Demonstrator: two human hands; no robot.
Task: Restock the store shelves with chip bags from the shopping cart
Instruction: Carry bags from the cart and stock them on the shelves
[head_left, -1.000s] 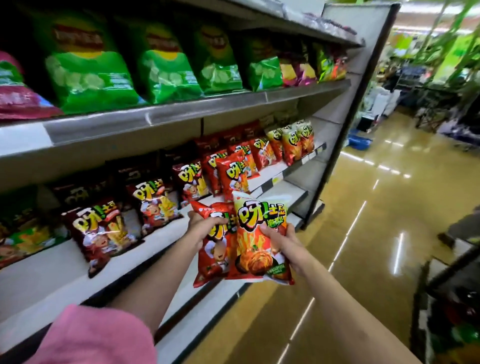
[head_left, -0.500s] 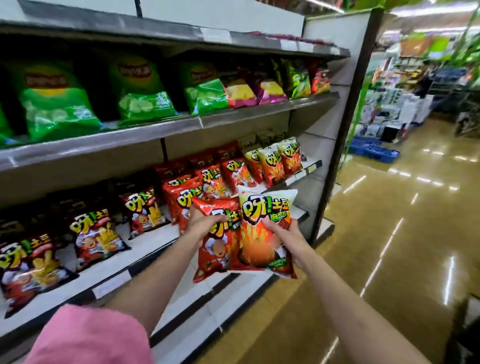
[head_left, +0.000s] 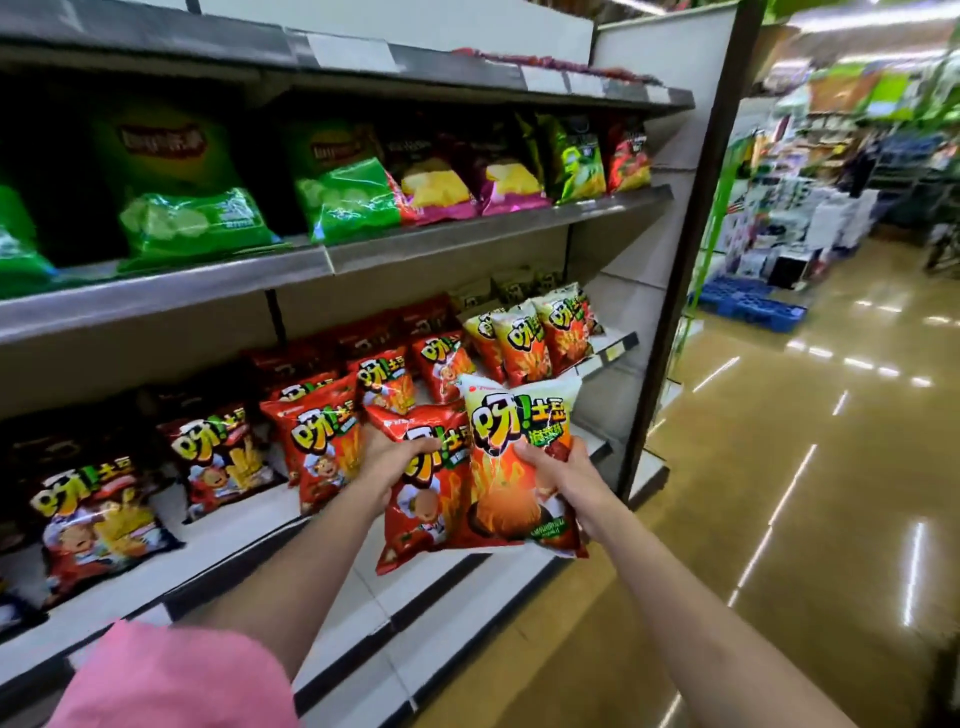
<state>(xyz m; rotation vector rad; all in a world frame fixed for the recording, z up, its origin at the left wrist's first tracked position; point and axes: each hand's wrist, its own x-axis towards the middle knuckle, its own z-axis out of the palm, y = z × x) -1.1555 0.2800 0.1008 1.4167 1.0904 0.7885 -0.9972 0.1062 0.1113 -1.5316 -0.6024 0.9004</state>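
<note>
Both hands hold chip bags up in front of the lower shelf (head_left: 249, 535). The left hand (head_left: 395, 462) grips a red chip bag (head_left: 421, 509) by its upper left side, fingers curled over its front. The right hand (head_left: 563, 475) grips a white-topped orange chip bag (head_left: 511, 467) by its right edge; this bag overlaps the red one's right side. Just left of the held bags, more red bags (head_left: 317, 441) stand in a row on the lower shelf, and orange bags (head_left: 540, 332) stand at its far right end. Green bags (head_left: 192, 218) fill the shelf above. The glossy floor (head_left: 779, 467) stretches away on the right.
</note>
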